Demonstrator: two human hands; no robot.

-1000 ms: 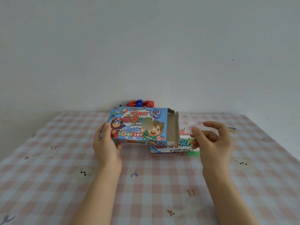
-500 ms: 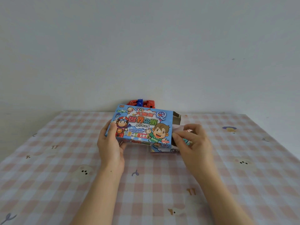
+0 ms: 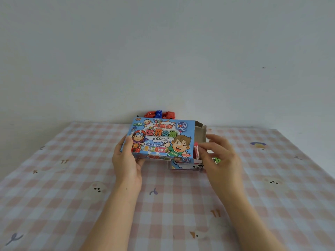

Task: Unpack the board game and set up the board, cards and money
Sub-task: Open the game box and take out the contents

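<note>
Overhead, so to speak, one plain pale wall [image 3: 163,51] fills the upper half of the view. Below it lies one surface [image 3: 72,178] covered in a pink-and-white checked cloth printed with small cartoon animals.

One blue board game box [image 3: 159,138] sits at the centre of the surface near its far edge, lifted and tilted so its cartoon-covered top faces the camera. Its one end flap [image 3: 200,133], at 3 o'clock on the box, stands open and shows plain cardboard.

Two bare hands are at work. The left hand [image 3: 126,163] grips the box at its 9 o'clock end, thumb on top and fingers [image 3: 140,161] curled underneath. The right hand [image 3: 221,160] is at the open end, its thumb and curled fingers closed on one red and white pack [image 3: 196,151] that pokes out of the mouth of the box.

One folded printed piece [image 3: 183,166] with black characters lies flat on the cloth at 5 o'clock of the box, partly hidden beneath it and the right hand. A small green bit [image 3: 216,159] shows beside the right palm; what it is cannot be told.

At 12 o'clock, behind the box and against the wall, sits one cluster of red and blue plastic pieces [image 3: 159,114]. Their exact number cannot be made out.
</note>
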